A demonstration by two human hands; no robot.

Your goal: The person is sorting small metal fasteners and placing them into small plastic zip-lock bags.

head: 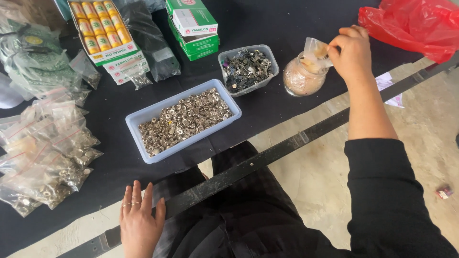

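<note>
Leftmost, a heap of small clear bags (45,157) filled with silvery metal rings lies on the black-covered table (287,28), with an open box of yellow spools (103,26) behind it. The left hand (140,222) rests flat, fingers spread and holding nothing, at the near edge of the table, just by a dark metal bar (267,157) that runs along that edge. Further along sits a pale blue tray (143,119) heaped with metal rings, then green and white boxes (193,26) stacked behind it, and a smaller clear tub (229,51) of dark mixed metal parts.

Right of the tub stands a round glass jar (300,79) of fine pinkish-tan bits. The right hand (351,52) is pinched on the top of a small clear plastic bag (315,50), held directly over the jar's mouth and touching or nearly touching it. I judge the bag to be very light, limp and slick; it would crumple under pressure and may slip, so its upper edge, near the opening, is the sensible place to grip it. The jar looks heavier and breakable, best taken around its belly. A red plastic bag (416,24) lies at the far right corner.
</note>
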